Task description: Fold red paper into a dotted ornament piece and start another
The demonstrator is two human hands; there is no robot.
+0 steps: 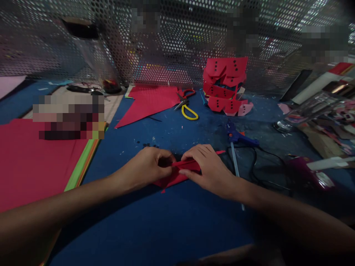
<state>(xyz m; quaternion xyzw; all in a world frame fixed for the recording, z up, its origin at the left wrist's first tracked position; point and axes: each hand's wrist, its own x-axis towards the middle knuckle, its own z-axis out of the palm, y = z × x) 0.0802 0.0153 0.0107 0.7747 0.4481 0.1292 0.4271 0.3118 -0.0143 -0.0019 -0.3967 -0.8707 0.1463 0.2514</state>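
Low over the blue tabletop [155, 229], a folded piece of red paper [177, 177] is pinched between both hands. My left hand [151, 168] grips its left side, thumb and fingers closed on the upper fold. My right hand [208, 168] holds the right side the same way, thumb below and fingers above. Fingers cover parts of the paper, so its full shape is hidden. A tiny red scrap [163, 191] lies just in front of it. Beyond my right hand rests a blue glue gun [235, 133] with a long glue stick [235, 162].
Scissors [185, 103] with red and yellow handles lie by a red paper sheet [152, 101]. Cut red pieces with black dots [227, 87] stand against the perforated metal screen [177, 48]. A stack of coloured paper [33, 159] lies left; a clear jar [305, 109] lies tilted right.
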